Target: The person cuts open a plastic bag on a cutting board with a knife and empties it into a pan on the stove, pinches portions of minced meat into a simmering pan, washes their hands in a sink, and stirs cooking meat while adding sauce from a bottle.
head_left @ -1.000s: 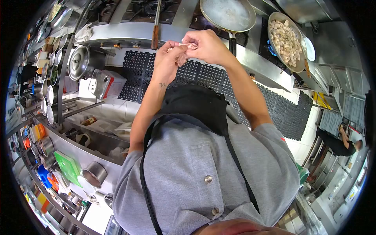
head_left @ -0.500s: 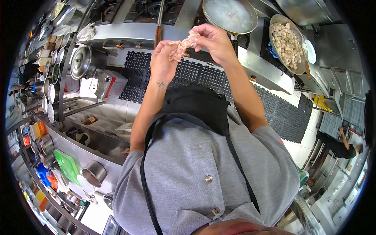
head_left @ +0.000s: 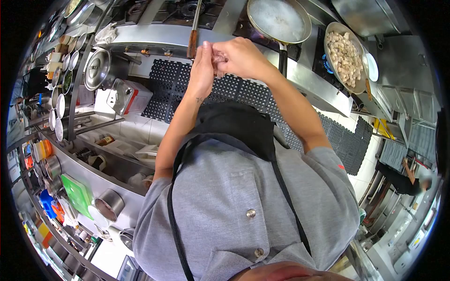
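My left hand [head_left: 202,70] and my right hand [head_left: 241,57] are close together over the stove's front edge. Between them is a piece of pale pink raw meat [head_left: 219,63], mostly hidden by the fingers, which both hands grip. Just beyond my right hand, a pan with cloudy whitish liquid [head_left: 276,19] sits on the stove. To the right, a second pan holds many chunks of pale meat [head_left: 346,58] above a blue flame. A wooden-handled tool [head_left: 192,43] lies by my left hand.
A lidded steel pot [head_left: 97,69] stands at the left near a rack of bowls. On the left counter are a green board [head_left: 77,195] and a small steel pot [head_left: 109,205]. Black matting [head_left: 164,89] covers the floor. Another person [head_left: 398,179] is at the far right.
Half a second ago the meat was stretched between my parted hands. Now they have come back together around it, with my right hand further left and lower.
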